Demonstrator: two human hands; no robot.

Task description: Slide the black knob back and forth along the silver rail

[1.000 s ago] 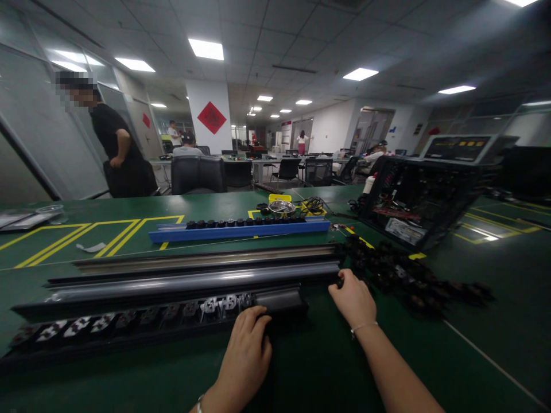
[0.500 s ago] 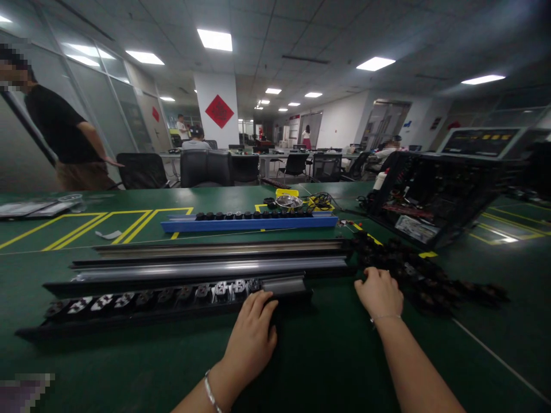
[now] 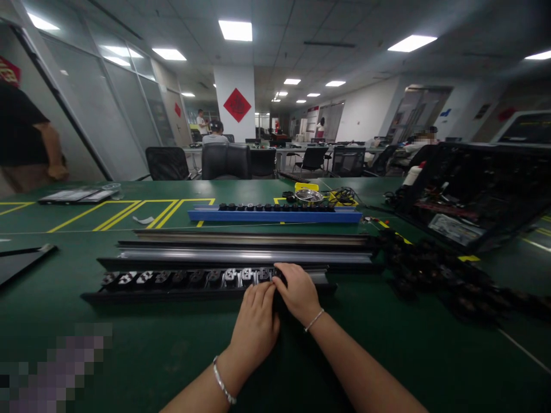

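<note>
A black rail (image 3: 172, 293) lies nearest on the green table, with a row of black and shiny modules (image 3: 197, 277) in its channel. My left hand (image 3: 257, 315) rests at the rail's front edge, its fingers together on it; whether it grips anything is hidden. Over the right end of the module row, my right hand (image 3: 298, 291) has its fingers bent down around something dark, too small to make out. The fingertips of both hands nearly meet. Two more long rails, one silvery (image 3: 249, 254) and one dull (image 3: 253, 238), lie just behind.
Farther back is a blue rail (image 3: 275, 216) with black modules. A heap of black parts (image 3: 447, 275) lies at the right, before an open equipment case (image 3: 477, 195). A metal dish (image 3: 309, 196) and cables sit behind. A person (image 3: 26, 132) stands at the far left.
My right hand has moved left from beside the black heap to the right end of the module row. The view has turned right, and the person at the left appears nearer the edge.
</note>
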